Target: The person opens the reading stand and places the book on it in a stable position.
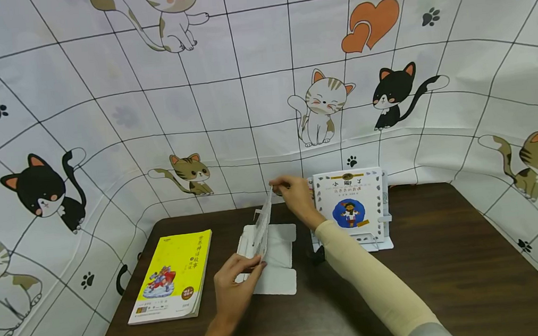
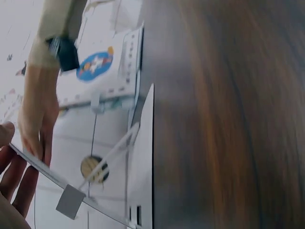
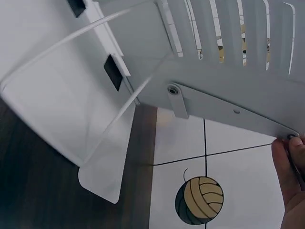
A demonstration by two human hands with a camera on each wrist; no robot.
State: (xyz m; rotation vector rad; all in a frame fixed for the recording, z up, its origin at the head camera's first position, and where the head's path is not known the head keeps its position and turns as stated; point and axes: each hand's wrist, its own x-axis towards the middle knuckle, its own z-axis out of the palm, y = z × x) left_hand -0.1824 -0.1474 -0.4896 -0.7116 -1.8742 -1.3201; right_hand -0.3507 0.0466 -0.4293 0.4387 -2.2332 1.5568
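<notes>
A white metal book stand stands mid-table, its base flat and its slotted back panel tilted up. Thin wire legs run between panel and base in the right wrist view. My left hand grips the panel's near edge between thumb and fingers. At the far upper corner, my right hand pinches the panel's edge; the right wrist view shows those fingertips beside a riveted flat bar. A small square tab juts from the panel in the left wrist view.
To the right, a similar white stand holds a white picture book upright. A thick yellow book lies at the left of the dark wooden table. Behind the table hangs a white cat-print sheet.
</notes>
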